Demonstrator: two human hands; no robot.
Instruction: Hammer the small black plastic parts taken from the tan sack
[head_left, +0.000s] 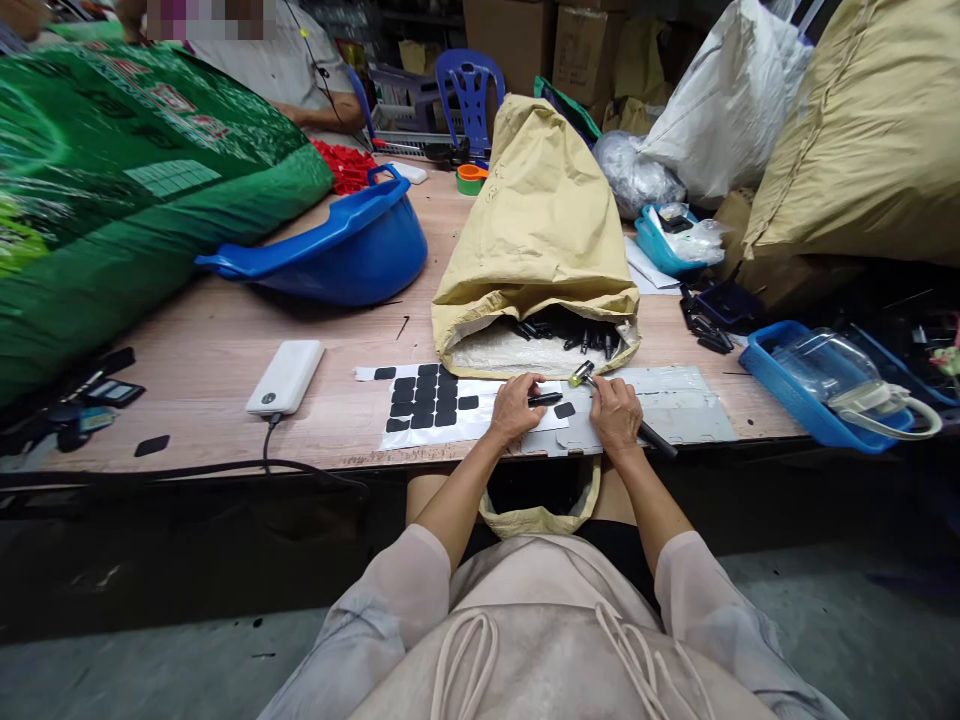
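Note:
My left hand [514,408] is closed on a thin black stick-like piece [545,399] at the table's near edge. My right hand [616,415] grips a small hammer [582,375] with a black handle; its yellow-tipped head rests just above the black piece. A loose black pad [564,410] lies between my hands on a white sheet. To the left, the sheet [427,400] carries several black square pads. Behind my hands a tan paper sack [540,230] lies open toward me, with several black pieces [570,335] in its mouth.
A white power bank [286,377] with a cable lies left, a blue basin [352,245] and a green sack [112,190] behind it. A blue basket [817,390] with clear plastic sits right. Another person [300,70] sits across the table beside red parts [345,165].

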